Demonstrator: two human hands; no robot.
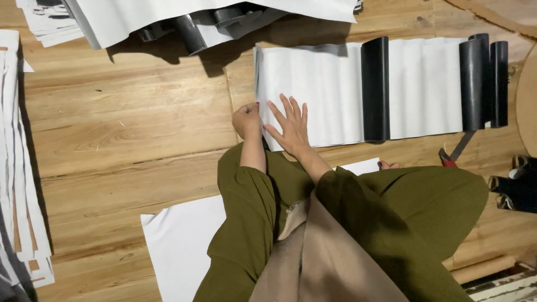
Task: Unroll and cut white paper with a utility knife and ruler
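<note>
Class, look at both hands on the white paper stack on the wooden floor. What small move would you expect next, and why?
Probably the left hand lifts the stack's near corner while the right hand holds it down. The left hand is curled at the left edge of the white paper stack, the right lies flat with fingers spread on top, and a black tube weighs the sheets further along.

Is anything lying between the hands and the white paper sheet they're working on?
Nothing visible. The right hand lies flat on the white paper sheet, and the left hand is at its left edge. The black cylindrical tube rests further right, apart from both.
</note>
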